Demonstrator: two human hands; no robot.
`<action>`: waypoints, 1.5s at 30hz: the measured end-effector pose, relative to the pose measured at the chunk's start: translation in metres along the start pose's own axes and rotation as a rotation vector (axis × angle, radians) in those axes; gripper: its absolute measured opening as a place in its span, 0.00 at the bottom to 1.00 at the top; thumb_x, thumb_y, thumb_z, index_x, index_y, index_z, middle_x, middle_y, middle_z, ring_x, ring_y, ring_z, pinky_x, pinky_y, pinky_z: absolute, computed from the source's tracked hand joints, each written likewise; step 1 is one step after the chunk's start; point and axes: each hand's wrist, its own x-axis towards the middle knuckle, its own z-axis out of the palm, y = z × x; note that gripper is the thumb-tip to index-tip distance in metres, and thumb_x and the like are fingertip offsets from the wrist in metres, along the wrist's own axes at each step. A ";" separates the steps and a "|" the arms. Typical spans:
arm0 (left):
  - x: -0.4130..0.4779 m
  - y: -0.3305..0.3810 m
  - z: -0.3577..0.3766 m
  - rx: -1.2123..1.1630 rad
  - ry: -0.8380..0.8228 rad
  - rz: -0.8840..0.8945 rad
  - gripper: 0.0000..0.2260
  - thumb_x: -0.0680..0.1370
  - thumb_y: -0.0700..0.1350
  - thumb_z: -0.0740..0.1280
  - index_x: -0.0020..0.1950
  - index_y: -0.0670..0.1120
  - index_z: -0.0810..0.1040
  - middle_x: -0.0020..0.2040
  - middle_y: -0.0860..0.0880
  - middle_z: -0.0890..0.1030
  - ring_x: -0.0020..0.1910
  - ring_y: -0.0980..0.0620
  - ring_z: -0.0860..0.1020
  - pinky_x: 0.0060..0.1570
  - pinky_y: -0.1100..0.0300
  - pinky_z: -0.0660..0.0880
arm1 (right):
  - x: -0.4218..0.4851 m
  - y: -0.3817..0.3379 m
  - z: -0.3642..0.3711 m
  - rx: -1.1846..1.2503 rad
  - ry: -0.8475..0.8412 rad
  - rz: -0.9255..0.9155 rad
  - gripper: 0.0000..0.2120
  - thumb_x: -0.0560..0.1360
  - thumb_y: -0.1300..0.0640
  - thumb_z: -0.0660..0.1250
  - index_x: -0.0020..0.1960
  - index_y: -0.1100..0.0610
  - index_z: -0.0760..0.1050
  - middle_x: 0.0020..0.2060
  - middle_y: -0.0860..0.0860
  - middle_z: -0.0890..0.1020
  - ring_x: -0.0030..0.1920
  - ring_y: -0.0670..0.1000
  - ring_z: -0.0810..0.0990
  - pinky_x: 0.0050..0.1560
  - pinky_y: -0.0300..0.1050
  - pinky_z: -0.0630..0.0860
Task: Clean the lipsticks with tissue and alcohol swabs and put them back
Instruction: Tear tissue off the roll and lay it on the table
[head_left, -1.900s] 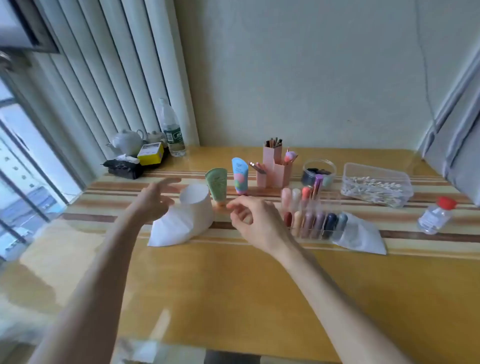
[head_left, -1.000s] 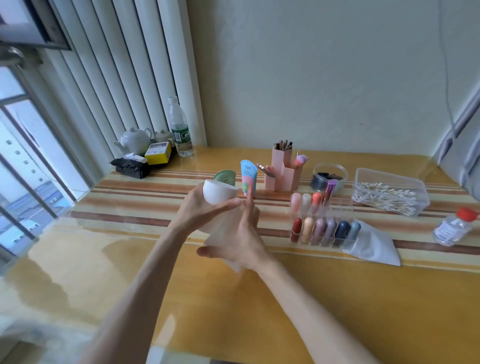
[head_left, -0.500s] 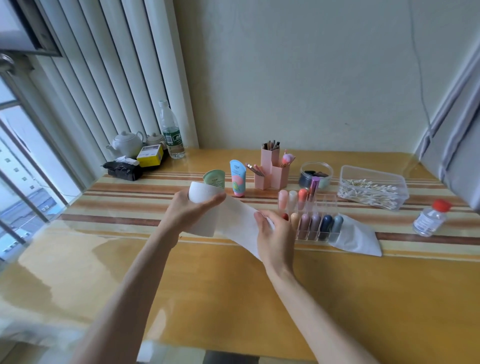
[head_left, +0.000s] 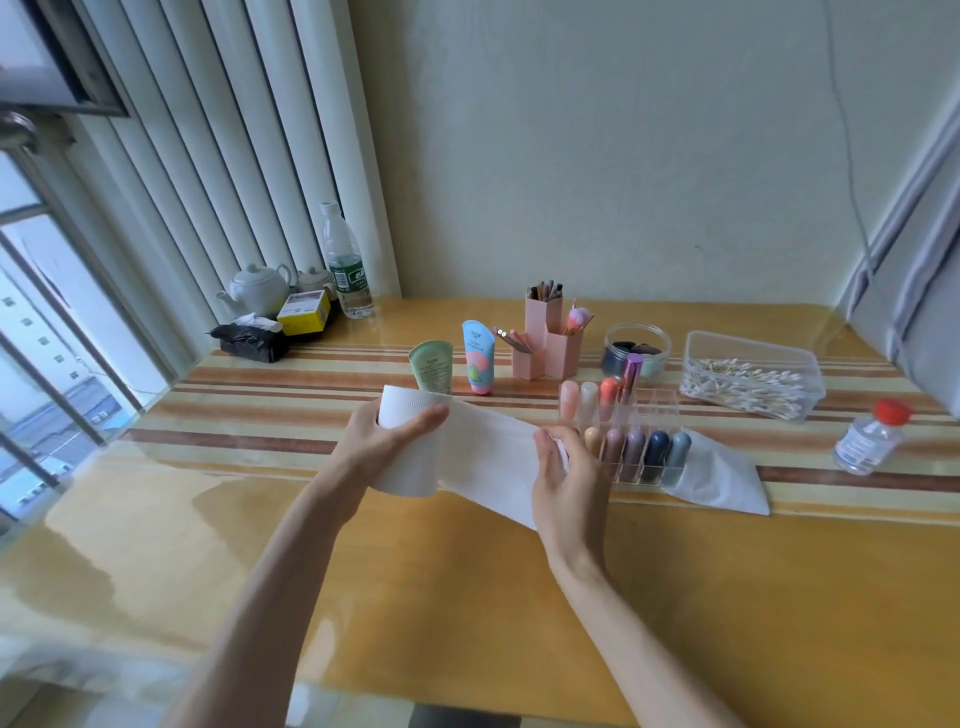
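Note:
My left hand (head_left: 382, 441) grips a white tissue roll (head_left: 410, 415) above the table. A strip of tissue (head_left: 493, 457) stretches from the roll to my right hand (head_left: 566, 483), which pinches its free end. Just right of that hand stands a clear lipstick organizer (head_left: 660, 410) holding several lipsticks (head_left: 636, 447) in two rows. A loose tissue sheet (head_left: 722, 480) lies at the organizer's right end. A clear box of cotton swabs (head_left: 748, 376) sits behind it, and a small alcohol bottle (head_left: 867, 436) with a red cap stands at the far right.
Two cosmetic tubes (head_left: 457, 364), a pink brush holder (head_left: 548, 338) and a glass jar (head_left: 636, 351) line the back of the striped table (head_left: 260, 410). At the back left are a teapot (head_left: 257, 288), a yellow box (head_left: 304, 312), a water bottle (head_left: 345, 262) and a black bag (head_left: 249, 340).
My left hand picked the tissue roll up off the table. My right hand took the free end and has pulled a strip out to the right.

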 end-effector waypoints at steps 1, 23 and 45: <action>-0.001 -0.001 0.001 0.010 -0.006 0.006 0.30 0.62 0.67 0.78 0.54 0.47 0.86 0.46 0.45 0.87 0.46 0.42 0.87 0.44 0.41 0.85 | 0.000 0.000 -0.002 -0.030 0.014 -0.018 0.04 0.83 0.56 0.69 0.50 0.54 0.82 0.49 0.53 0.79 0.47 0.49 0.78 0.45 0.43 0.79; 0.008 -0.052 0.000 -0.030 0.291 0.191 0.40 0.58 0.55 0.88 0.65 0.53 0.74 0.58 0.54 0.79 0.55 0.56 0.79 0.46 0.59 0.77 | 0.006 0.045 -0.056 -0.031 -0.106 0.162 0.03 0.81 0.59 0.72 0.49 0.56 0.85 0.40 0.42 0.85 0.43 0.40 0.83 0.43 0.35 0.74; -0.034 -0.061 0.139 0.677 -0.210 0.851 0.06 0.81 0.53 0.68 0.55 0.56 0.84 0.53 0.61 0.83 0.49 0.58 0.81 0.47 0.56 0.81 | 0.000 0.085 -0.126 -0.659 -0.231 -0.288 0.12 0.71 0.46 0.80 0.46 0.52 0.82 0.42 0.45 0.79 0.45 0.50 0.78 0.39 0.44 0.75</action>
